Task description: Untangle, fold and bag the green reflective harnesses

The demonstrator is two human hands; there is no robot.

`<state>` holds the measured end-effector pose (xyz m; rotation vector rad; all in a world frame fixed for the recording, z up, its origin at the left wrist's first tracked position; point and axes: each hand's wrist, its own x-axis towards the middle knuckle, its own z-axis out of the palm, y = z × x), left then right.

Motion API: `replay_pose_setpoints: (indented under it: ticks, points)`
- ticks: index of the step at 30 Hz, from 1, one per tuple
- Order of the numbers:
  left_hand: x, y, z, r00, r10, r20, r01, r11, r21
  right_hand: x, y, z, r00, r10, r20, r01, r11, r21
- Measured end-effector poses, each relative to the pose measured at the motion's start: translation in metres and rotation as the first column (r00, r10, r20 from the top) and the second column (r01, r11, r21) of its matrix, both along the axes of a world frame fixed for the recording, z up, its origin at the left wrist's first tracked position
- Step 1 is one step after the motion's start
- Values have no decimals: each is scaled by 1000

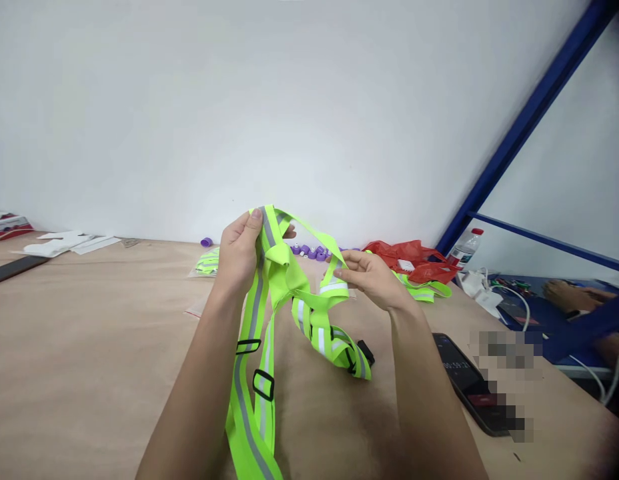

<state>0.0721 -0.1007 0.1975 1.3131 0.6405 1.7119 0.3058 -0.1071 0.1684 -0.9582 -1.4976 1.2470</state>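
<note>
A neon yellow-green harness of reflective straps (249,393) hangs from both hands above the table, with grey stripes and black slide buckles. My left hand (242,250) grips the upper straps, thumb pressed on them. On the other side, my right hand (367,273) pinches a looped strap between thumb and fingers. The gathered straps twist together between the hands. A bunched part with a black clip (365,353) droops at the lower right, and long straps run down to the bottom edge of the view.
A brown-covered table (89,347) meets a white wall. Behind the hands are purple caps (312,253) and a bagged strap (207,263). To the right are a red plastic bag (422,260), more straps, a bottle (464,249), a phone (472,387) and a blue frame (524,113). Another person's hands appear far right.
</note>
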Motion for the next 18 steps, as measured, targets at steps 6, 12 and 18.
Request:
replay_pose_setpoints:
  ticks: [6, 12, 18]
  points:
    - [0, -2, 2, 1000, 6, -12, -6, 1000, 10, -3, 5, -1, 940, -61, -337, 81, 996, 46]
    - [3, -5, 4, 997, 71, 28, -72, 996, 58, -8, 5, -2, 972, -38, -233, 49, 998, 38]
    - [-1, -7, 8, 974, 204, 97, -216, 965, 145, -14, -4, 2, 999, -6, 40, -2, 980, 200]
